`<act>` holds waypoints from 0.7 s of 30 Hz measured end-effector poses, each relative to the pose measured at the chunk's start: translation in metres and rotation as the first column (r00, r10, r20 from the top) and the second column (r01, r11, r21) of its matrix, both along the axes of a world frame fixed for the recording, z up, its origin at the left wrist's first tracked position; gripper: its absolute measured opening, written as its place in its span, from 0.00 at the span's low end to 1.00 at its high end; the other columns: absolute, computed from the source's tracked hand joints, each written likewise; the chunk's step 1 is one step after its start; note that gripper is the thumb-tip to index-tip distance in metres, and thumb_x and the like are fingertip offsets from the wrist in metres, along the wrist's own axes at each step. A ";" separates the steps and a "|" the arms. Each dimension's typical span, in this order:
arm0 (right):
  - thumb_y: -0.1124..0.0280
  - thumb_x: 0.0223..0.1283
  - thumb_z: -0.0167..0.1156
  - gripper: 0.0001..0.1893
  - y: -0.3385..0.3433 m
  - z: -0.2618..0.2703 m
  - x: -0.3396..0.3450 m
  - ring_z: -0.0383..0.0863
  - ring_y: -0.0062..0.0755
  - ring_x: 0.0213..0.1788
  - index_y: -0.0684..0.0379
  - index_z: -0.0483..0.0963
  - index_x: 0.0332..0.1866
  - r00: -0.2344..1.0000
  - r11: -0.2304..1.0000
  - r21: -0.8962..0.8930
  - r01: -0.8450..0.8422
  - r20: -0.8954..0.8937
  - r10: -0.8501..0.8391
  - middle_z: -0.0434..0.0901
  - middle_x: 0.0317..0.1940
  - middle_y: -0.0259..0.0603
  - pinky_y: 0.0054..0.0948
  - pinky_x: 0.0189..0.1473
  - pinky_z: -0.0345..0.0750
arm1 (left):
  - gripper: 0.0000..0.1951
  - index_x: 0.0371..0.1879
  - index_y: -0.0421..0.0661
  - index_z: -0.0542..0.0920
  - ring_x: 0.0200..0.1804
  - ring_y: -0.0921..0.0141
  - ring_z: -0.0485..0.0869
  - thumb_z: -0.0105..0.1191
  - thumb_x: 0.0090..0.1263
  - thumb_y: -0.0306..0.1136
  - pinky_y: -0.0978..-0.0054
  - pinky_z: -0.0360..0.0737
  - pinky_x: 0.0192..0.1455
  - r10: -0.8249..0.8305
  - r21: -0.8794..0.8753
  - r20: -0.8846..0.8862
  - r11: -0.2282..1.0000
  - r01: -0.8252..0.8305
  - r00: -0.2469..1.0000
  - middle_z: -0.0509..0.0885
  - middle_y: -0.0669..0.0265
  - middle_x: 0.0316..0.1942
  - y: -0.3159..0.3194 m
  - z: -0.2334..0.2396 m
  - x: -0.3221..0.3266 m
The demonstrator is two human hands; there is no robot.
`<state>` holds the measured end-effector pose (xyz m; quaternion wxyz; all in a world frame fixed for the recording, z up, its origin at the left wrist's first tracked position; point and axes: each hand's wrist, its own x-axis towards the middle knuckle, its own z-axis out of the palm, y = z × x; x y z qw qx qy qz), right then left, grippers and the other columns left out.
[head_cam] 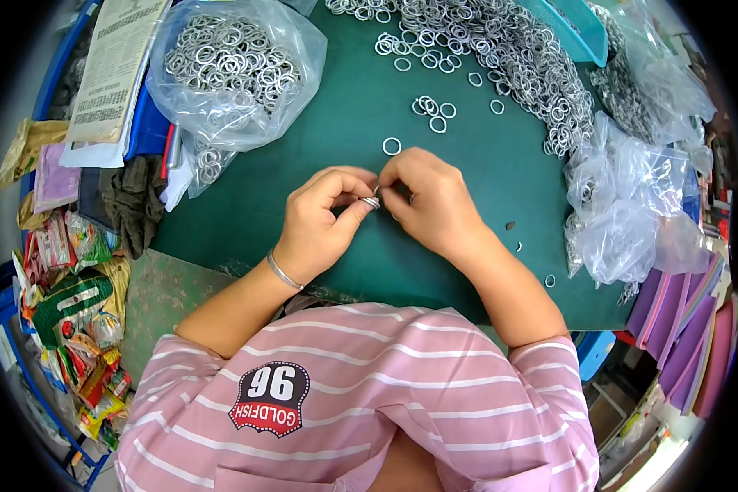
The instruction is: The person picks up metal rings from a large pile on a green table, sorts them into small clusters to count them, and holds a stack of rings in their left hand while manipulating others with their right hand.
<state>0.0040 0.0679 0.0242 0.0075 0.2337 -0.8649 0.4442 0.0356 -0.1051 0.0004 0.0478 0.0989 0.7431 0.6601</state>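
Observation:
Between thumb and fingers, my left hand (329,215) pinches a few metal rings (371,202). My right hand (430,197) meets it fingertip to fingertip, its thumb and index finger closed on a small ring, partly hidden. A single metal ring (392,146) lies on the green tabletop just beyond my right hand, with a small cluster of rings (427,106) farther away. The large heap of metal rings (529,67) curves across the back right. At the back left, an open clear plastic bag (234,67) holds many rings.
A turquoise tray (575,31) stands at the back right. Clear plastic bags (627,203) lie along the right edge. Papers (114,74), a dark glove (134,203) and snack packets (80,307) are on the left. Purple sheets (676,326) stand at the right. Small scraps (510,226) lie near my right forearm.

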 end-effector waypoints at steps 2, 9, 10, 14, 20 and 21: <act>0.82 0.46 0.60 0.05 0.003 0.007 -0.004 0.79 0.46 0.33 0.62 0.76 0.31 0.993 0.996 -0.051 -0.068 0.091 0.072 0.78 0.29 0.45 0.37 0.34 0.77 | 0.07 0.38 0.35 0.76 0.44 0.74 0.82 0.54 0.63 0.15 0.79 0.81 0.46 -0.010 -0.015 0.018 1.000 0.010 1.000 0.82 0.61 0.40 -0.002 -0.002 0.000; 0.83 0.48 0.60 0.06 0.012 -0.022 -0.028 0.78 0.47 0.37 0.63 0.76 0.33 0.970 0.997 0.060 0.047 -0.240 -0.032 0.77 0.29 0.45 0.39 0.39 0.76 | 0.07 0.33 0.37 0.80 0.40 0.72 0.84 0.57 0.57 0.15 0.78 0.81 0.40 0.052 -0.087 -0.010 0.995 -0.052 0.999 0.83 0.60 0.38 0.001 0.008 -0.003; 0.84 0.48 0.59 0.06 0.014 -0.023 -0.028 0.78 0.47 0.36 0.63 0.76 0.33 0.982 0.999 0.014 0.040 -0.186 -0.037 0.76 0.29 0.45 0.39 0.38 0.76 | 0.07 0.34 0.36 0.80 0.43 0.72 0.83 0.56 0.58 0.15 0.78 0.81 0.43 -0.016 -0.206 -0.102 0.979 -0.006 0.995 0.82 0.59 0.41 -0.001 0.011 -0.003; 0.82 0.51 0.59 0.04 0.014 0.003 -0.013 0.78 0.48 0.35 0.63 0.75 0.33 0.982 0.993 -0.101 -0.059 0.172 0.075 0.77 0.29 0.46 0.38 0.39 0.76 | 0.06 0.31 0.38 0.81 0.40 0.71 0.83 0.57 0.56 0.15 0.78 0.81 0.41 0.090 -0.167 -0.322 0.974 -0.150 0.942 0.82 0.59 0.43 0.006 0.009 -0.009; 0.80 0.53 0.59 0.03 0.041 -0.006 -0.014 0.78 0.46 0.36 0.63 0.77 0.34 0.983 0.972 0.146 0.182 -0.058 -0.176 0.77 0.30 0.45 0.38 0.39 0.75 | 0.07 0.30 0.39 0.80 0.44 0.67 0.82 0.57 0.54 0.15 0.73 0.79 0.47 0.012 -0.292 -0.214 0.954 -0.076 0.977 0.83 0.61 0.40 0.005 0.007 -0.012; 0.80 0.53 0.59 0.03 0.043 -0.006 -0.012 0.77 0.46 0.36 0.63 0.77 0.34 0.983 0.970 0.164 0.182 -0.058 -0.175 0.77 0.30 0.44 0.37 0.39 0.75 | 0.07 0.30 0.40 0.80 0.43 0.65 0.81 0.57 0.53 0.15 0.72 0.78 0.47 -0.042 -0.373 -0.302 0.925 -0.077 0.952 0.83 0.61 0.39 0.007 0.006 -0.015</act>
